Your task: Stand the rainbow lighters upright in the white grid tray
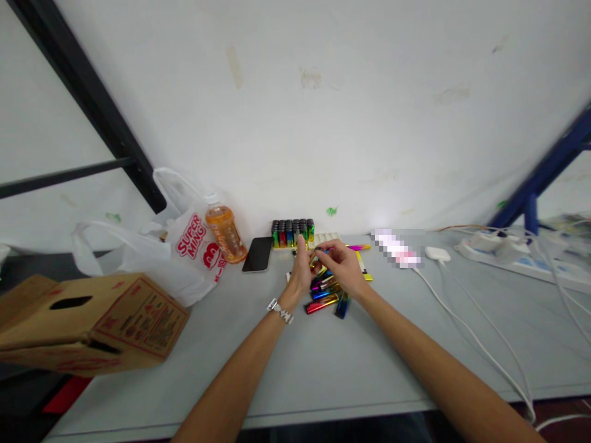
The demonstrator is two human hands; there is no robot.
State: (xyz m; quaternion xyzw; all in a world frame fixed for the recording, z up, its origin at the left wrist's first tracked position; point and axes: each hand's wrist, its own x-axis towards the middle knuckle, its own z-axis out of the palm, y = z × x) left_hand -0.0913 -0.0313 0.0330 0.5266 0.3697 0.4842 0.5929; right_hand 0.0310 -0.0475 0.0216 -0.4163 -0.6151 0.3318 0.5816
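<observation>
Two hands meet over a small heap of shiny lighters [325, 292] in the middle of the desk [323, 357]. The left hand [302, 267], with a metal watch [280, 311] on its wrist, has its fingers curled close together, and the right hand [341, 261] bends its fingers toward them; between both hands sits a gold lighter [314, 261], but which hand really grips it I cannot tell, because it is small and partly hidden. The heap lies just under and before the hands, with red, blue, purple and gold pieces touching each other.

Behind the hands, near the wall, stands a tray [323, 239] with a row of lighters upright in its left part. A black phone [258, 253] lies flat just left of the tray, and an orange drink bottle [225, 231] stands beside a white plastic bag [184, 252]. A cardboard box [92, 323] rests at the left edge of the desk. A white cable [466, 320] runs across the right side.
</observation>
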